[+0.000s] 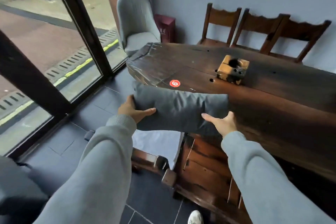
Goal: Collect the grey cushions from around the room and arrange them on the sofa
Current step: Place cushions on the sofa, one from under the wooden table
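Note:
A grey cushion [179, 108] lies across the near edge of the dark wooden table [272, 100], partly hanging over a chair seat below. My left hand [133, 110] grips its left end, thumb on top and fingers curled behind. My right hand [221, 122] presses against its right front side with fingers spread over the fabric. Both arms wear grey sleeves. No sofa is clearly visible; a dark grey padded shape [16, 183] shows at the bottom left corner.
A wooden block holder [232, 71] and a red round sticker [175, 83] sit on the table. Three wooden chairs [260, 27] line the far wall. A grey upholstered chair [136, 23] stands by the large window [45, 32]. A wooden chair with a white seat [158, 143] is below the cushion.

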`<state>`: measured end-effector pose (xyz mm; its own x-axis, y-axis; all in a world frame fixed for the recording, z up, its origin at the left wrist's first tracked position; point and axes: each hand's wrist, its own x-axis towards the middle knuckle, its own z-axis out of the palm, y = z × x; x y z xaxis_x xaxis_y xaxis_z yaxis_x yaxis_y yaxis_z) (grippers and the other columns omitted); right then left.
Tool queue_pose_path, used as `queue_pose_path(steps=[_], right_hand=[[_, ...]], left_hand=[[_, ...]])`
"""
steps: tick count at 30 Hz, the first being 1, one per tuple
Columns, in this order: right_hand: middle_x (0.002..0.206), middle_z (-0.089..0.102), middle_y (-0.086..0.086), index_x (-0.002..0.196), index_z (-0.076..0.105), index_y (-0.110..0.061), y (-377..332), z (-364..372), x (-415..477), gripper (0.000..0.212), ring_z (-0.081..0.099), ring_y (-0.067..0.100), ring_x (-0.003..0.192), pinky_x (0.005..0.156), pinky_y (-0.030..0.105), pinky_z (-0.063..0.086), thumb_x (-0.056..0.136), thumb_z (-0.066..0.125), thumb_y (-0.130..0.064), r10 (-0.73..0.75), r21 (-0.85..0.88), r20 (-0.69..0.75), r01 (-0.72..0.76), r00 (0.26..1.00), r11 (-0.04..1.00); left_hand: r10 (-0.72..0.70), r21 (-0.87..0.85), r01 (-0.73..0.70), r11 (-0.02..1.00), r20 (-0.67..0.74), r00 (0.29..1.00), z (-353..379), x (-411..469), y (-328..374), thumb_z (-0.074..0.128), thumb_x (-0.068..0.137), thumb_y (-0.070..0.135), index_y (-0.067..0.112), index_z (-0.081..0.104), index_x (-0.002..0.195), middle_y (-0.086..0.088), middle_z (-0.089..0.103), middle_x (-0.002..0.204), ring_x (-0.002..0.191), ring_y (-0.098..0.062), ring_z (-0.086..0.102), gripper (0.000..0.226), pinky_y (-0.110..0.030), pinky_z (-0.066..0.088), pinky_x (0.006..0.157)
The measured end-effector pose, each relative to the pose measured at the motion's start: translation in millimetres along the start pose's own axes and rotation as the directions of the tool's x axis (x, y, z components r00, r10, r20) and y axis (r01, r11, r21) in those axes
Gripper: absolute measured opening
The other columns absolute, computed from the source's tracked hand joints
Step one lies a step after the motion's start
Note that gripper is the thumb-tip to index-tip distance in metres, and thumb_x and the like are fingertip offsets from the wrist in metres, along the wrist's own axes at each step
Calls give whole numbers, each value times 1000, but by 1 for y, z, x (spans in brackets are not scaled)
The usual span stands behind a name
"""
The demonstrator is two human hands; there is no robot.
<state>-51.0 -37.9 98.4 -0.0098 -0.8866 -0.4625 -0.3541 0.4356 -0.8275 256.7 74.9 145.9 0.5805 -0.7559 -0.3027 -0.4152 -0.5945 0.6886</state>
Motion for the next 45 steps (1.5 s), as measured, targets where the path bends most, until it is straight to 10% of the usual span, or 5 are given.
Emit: queue_pose_path(steps=[7, 17, 28, 39, 45], right_hand=[[154, 51, 11, 157, 32, -8, -127, 159, -151, 119, 52, 34, 140, 114, 49, 44, 66, 99, -42, -343, -28, 218, 357, 914, 934], [132, 70, 11, 136, 55, -7, -167, 448, -438, 129, 67, 31, 123, 108, 47, 54, 31, 93, -71, -567, 61, 607, 678, 557, 732], [121, 73, 6, 129, 55, -9, -84, 725, -694, 122, 72, 23, 108, 99, 44, 60, 28, 99, -60, -415, 212, 892, 647, 177, 732], [121, 70, 0, 132, 52, -14, -33, 956, -844, 121, 69, 22, 112, 103, 44, 57, 33, 101, -63, -261, 167, 965, 709, 24, 685], [123, 65, -4, 135, 48, -22, 9, 1020, -866, 116, 65, 18, 110, 96, 34, 53, 42, 98, -69, -160, 83, 986, 681, 51, 727]], left_hand=[[-33, -176, -36, 984, -377, 926, -234, -118, -99, 90, 60, 57, 29, 41, 142, -3, 62, 130, 107, -24, 58, 100, -33, 47, 91], [-341, -410, 11, 912, -743, 576, -464, -359, -338, 92, 63, 49, 28, 45, 140, 6, 61, 123, 124, -23, 58, 94, -26, 40, 93], [-614, -573, 233, 786, -767, 184, -590, -545, -556, 91, 65, 50, 25, 42, 148, -8, 56, 145, 135, -30, 50, 99, -41, 40, 113], [-745, -716, 278, 640, -667, -3, -694, -586, -737, 90, 67, 52, 22, 35, 154, -10, 50, 150, 140, -30, 45, 108, -43, 38, 114], [-811, -770, 306, 560, -586, 9, -724, -579, -821, 90, 67, 49, 27, 30, 157, -7, 48, 153, 140, -30, 45, 111, -45, 38, 115]])
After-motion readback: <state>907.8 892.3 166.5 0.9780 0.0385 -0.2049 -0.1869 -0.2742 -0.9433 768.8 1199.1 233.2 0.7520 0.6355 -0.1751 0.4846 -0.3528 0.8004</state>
